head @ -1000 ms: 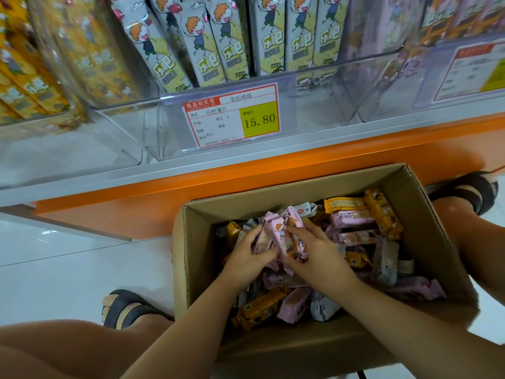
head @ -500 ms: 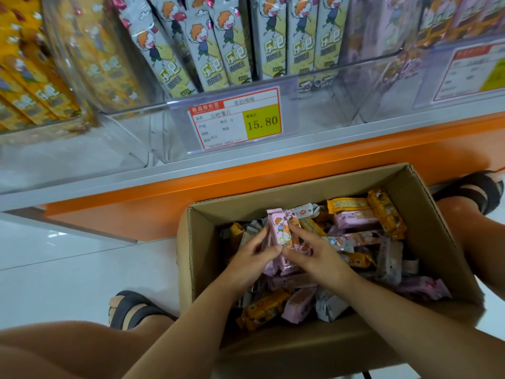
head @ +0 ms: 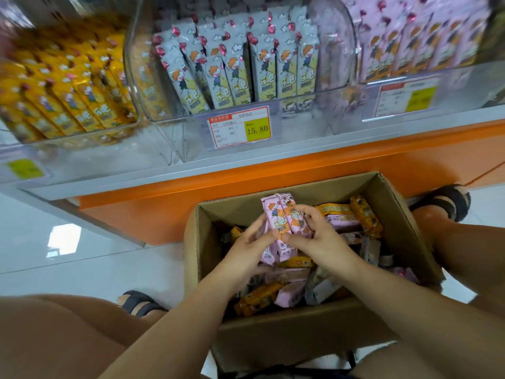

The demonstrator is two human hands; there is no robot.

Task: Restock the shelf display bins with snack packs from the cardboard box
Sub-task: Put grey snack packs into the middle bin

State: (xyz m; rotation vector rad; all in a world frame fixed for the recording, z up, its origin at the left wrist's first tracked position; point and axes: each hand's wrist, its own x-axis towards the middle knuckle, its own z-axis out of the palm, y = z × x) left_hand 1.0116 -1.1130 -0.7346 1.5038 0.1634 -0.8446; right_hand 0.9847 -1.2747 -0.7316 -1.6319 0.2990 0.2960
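Left hand (head: 252, 243) and right hand (head: 317, 237) are gripping a squared-up bundle of pink foil snack packs (head: 284, 217) upright over the open brown cardboard box (head: 396, 212), toward its far edge, fingers curling round and pinching both sides, probably so it's loading as one block into the clear plastic shelf bin (head: 459, 71) of matching pink packs.

One box (head: 300, 340), three bins (head: 322, 99)

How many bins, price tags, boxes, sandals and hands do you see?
Bins: 3, with yellow, grey and pink stock
Price tags: 3, the left one blurred
Box: 1
Sandals: 2
Hands: 2, left and right, both holding pink packs
Total: 11
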